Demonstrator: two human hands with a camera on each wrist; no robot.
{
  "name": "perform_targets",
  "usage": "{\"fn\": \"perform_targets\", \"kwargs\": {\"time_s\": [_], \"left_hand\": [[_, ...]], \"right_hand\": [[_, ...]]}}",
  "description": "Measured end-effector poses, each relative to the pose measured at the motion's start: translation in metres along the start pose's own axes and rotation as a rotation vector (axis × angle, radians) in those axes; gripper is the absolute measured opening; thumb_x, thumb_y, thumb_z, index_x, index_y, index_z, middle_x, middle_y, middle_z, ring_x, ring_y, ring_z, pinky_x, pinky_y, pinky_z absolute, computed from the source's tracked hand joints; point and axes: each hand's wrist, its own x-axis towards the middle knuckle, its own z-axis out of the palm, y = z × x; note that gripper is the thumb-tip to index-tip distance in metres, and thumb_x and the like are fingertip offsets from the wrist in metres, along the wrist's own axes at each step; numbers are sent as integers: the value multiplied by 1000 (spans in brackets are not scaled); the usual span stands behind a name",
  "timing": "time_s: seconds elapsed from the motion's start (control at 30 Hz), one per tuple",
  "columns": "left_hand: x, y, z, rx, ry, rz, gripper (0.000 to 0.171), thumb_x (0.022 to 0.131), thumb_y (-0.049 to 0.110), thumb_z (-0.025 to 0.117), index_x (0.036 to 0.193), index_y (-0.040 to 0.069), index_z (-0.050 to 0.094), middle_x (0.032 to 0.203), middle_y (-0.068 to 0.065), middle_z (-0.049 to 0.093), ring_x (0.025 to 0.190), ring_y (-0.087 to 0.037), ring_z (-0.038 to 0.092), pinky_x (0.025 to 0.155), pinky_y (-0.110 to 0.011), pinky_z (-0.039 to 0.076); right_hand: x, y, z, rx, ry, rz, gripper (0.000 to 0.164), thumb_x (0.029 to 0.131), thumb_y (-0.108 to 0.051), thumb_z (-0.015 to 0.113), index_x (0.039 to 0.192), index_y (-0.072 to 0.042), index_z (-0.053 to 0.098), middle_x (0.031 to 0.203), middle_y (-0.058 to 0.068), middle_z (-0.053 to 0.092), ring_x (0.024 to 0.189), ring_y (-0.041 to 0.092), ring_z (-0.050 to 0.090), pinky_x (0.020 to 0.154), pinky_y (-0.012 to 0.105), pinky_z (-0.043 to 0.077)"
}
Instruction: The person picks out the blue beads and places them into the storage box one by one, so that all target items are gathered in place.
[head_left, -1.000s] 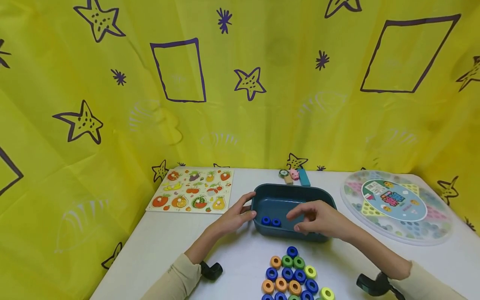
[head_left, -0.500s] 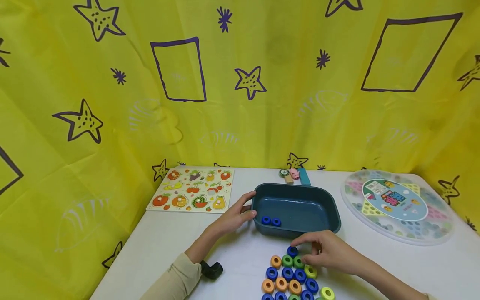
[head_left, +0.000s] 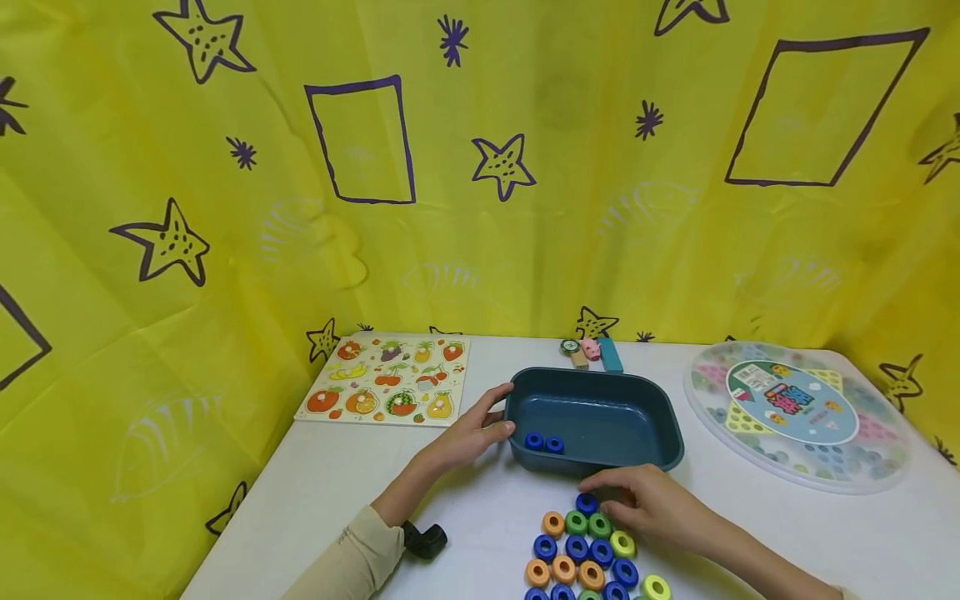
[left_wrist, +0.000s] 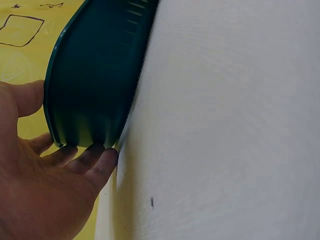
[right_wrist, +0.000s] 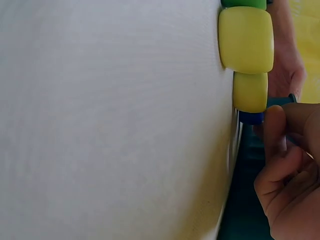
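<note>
My left hand (head_left: 474,429) is gripping the tub (head_left: 611,421), my right hand (head_left: 652,502) gently pinching the blue ring (head_left: 586,509) before it, sparing the green rings (head_left: 576,531).

1. Teal bin (head_left: 615,425): oblong, rounded corners, open top. Stood upright on its base; its left end was gripped by the left hand (head_left: 471,432).
2. Two blue rings (head_left: 554,445): were seen side by side in the bin's near-left corner.
3. Apex blue ring (head_left: 587,503): was pinched between thumb and index finger of the right hand (head_left: 652,502), just in front of the bin's near wall.
4. Second row: one orange ring (head_left: 553,523) and two green rings (head_left: 600,525) were set close together.
5. Third row: three blue rings (head_left: 577,547) were lined up, a yellow ring (head_left: 622,544) at the right end.
6. Fourth row: three orange rings (head_left: 563,569), then one blue ring (head_left: 625,572).
7. Lower rings were cropped by the frame edge.
</note>
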Motion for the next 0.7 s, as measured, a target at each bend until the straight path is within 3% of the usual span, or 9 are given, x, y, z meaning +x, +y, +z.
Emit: {"fn": "perform_targets", "kwargs": {"time_s": [0.4,0.7], "left_hand": [[-1,1,1,24,13,-18,60,96,25,52,148,24,22,151,-1,21,129,-27,37,100,-42,35],[0,0,1,2,1,-17,60,97,23,52,148,26,21,152,-3,19,130,-30,34,100,-46,34]], "right_hand": [[5,2,2,-7,-46,-9,26,84,-25,69,110,-26,67,90,-15,61,62,6,49,53,23,43],[3,0,2,-52,-29,26,21,82,-29,71,103,-30,67,82,-16,59,63,5,49,55,23,43]]}}
